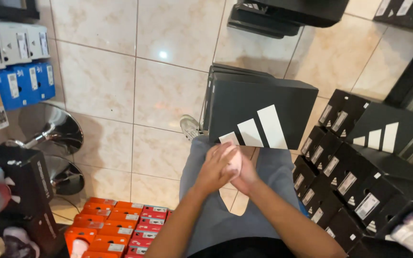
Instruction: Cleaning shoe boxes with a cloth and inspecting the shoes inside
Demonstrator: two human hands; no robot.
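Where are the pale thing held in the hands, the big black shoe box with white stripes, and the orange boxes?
pale thing (pixel 235 161), head view: its edge showing between the hands.
black shoe box (pixel 244 102), head view: plain part of the lid.
orange boxes (pixel 102 209), head view: top of one box.

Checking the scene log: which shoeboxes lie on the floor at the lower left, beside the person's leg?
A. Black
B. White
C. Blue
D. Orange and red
D: the orange and red shoeboxes lie in rows on the tile floor at lower left; the black shoeboxes are piled on the right.
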